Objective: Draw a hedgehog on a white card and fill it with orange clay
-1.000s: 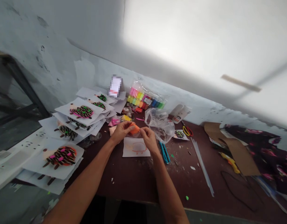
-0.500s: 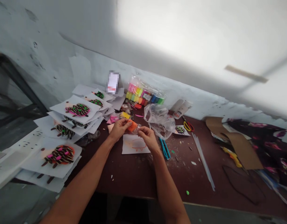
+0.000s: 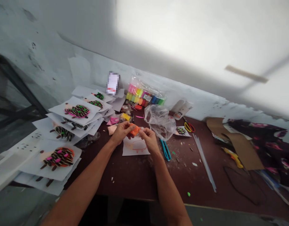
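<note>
Close work on the tabletop [image 3: 125, 180]: your left hand [image 3: 121, 132] and right hand [image 3: 149, 139] meet just above a paper sheet [image 3: 135, 150] bearing a faint orange outline. Your left hand is narrowed, thumb and fingers closed on a soft, matte orange clay lump [image 3: 135, 129]. Your right hand is also narrow, pinching at the lump's right edge, where a wisp of clear film [image 3: 142, 128] catches the light. Your fingers hide the contact, so it is hard to tell whether this hand grips film, clay or both. Compared with half a second earlier, more of the lump lies bare and less film shows around it. Beyond your left hand lie a flat peach piece [image 3: 112, 129] and pink and yellow clay scraps [image 3: 118, 120]. Further left, white cards [image 3: 58, 168] carry rounded figures built from dark strips and bright dots. Behind your hands stand a clear bag of clay tubs [image 3: 144, 95] and a crumpled plastic bag [image 3: 160, 122]; to the right lie blue-handled tools [image 3: 165, 149] and looped scissors [image 3: 189, 127].
</note>
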`<state>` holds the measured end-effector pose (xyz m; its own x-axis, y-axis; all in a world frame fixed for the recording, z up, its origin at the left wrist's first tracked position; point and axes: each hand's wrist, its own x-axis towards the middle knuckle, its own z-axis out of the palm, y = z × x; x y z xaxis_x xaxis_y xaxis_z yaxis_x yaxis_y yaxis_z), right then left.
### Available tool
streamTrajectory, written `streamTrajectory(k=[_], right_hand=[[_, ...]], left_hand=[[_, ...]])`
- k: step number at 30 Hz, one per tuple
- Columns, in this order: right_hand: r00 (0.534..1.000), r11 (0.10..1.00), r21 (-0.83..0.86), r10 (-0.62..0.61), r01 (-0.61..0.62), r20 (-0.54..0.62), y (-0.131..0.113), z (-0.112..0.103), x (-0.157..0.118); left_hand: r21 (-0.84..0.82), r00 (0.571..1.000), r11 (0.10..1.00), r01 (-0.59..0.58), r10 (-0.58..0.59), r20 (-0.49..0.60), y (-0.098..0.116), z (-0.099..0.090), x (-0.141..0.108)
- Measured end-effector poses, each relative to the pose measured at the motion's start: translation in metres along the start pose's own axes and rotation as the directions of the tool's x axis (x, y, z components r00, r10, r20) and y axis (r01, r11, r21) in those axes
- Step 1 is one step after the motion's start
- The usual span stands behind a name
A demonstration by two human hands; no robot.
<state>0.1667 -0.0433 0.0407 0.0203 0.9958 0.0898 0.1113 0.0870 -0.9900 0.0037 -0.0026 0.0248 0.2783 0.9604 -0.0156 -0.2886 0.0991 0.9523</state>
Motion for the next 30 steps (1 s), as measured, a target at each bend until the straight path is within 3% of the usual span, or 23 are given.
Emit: streamTrajectory(k=[3, 7, 13, 20, 30], right_hand=[[0.999, 1.0, -0.007, -0.021, 0.021, -0.036, 0.002, -0.003, 0.001], [1.0, 0.999, 0.032, 0.02, -0.02, 0.013, 0.004, -0.007, 0.002], [0.995, 0.992, 0.091, 0.079, -0.085, 0.058, 0.004, -0.007, 0.002], [0.996, 0.992, 0.087, 0.087, -0.087, 0.013, 0.005, -0.004, 0.003], [0.989, 0.992, 0.044, 0.111, -0.116, 0.101, 0.003, -0.005, 0.0]], left_hand=[[-0.05, 1.0, 0.999, 0.012, -0.01, 0.029, -0.001, 0.002, -0.001], [-0.089, 0.999, 0.996, 0.017, -0.015, 0.03, -0.004, 0.0, 0.001], [-0.073, 0.999, 0.997, 0.0, 0.003, 0.033, -0.011, -0.006, 0.004], [-0.058, 1.0, 0.998, -0.004, 0.005, 0.028, -0.006, -0.001, 0.002], [0.055, 0.998, 0.998, 0.007, -0.011, 0.066, -0.007, -0.006, 0.001]])
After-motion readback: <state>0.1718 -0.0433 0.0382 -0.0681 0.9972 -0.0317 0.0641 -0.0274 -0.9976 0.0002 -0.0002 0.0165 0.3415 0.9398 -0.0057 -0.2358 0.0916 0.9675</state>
